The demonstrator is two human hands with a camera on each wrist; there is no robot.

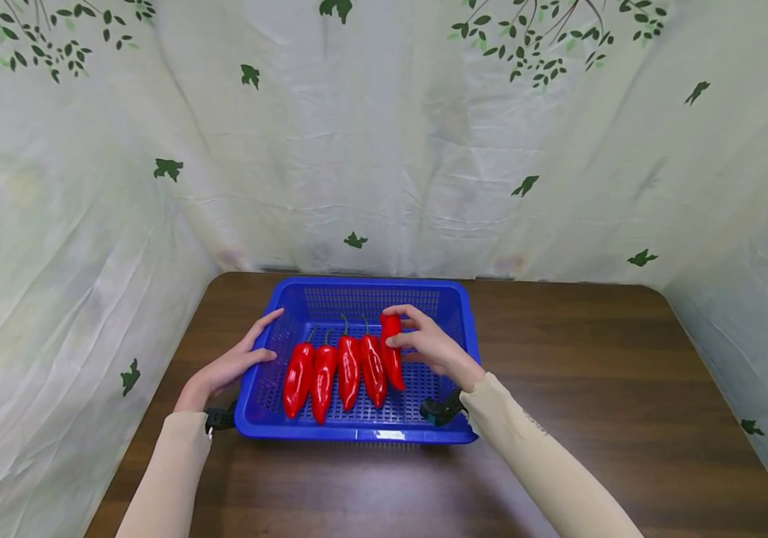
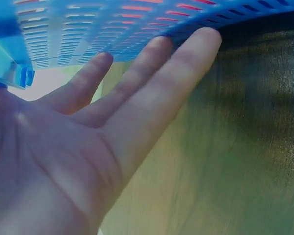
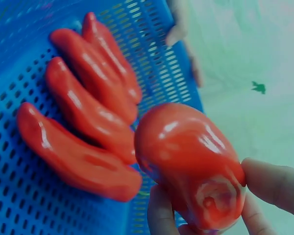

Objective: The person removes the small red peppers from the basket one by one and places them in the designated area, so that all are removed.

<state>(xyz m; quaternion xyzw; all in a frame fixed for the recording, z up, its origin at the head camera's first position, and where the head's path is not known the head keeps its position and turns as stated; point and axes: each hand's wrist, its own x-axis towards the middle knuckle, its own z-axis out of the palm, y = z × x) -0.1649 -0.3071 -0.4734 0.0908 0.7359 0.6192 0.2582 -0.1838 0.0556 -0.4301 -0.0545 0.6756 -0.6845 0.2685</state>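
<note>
A blue plastic basket [image 1: 357,435] with slotted walls holds several glossy red chili peppers [image 1: 348,373], lying side by side with their green stems toward the far wall. My right hand [image 1: 434,347] pinches one red chili pepper [image 3: 186,142] near its thick end, at the right of the row. Its narrow end points toward the basket's near side. At the basket's left rim is my left hand [image 1: 236,366], thumb over the rim. Beneath, its other fingers [image 2: 142,107] stretch along the outside of the slotted wall.
The basket stands on a brown wooden table [image 1: 592,396], which extends to its right. Pale curtains [image 1: 384,149] with green leaf prints hang behind the table and along both sides. Dark wrist cameras are strapped to both wrists.
</note>
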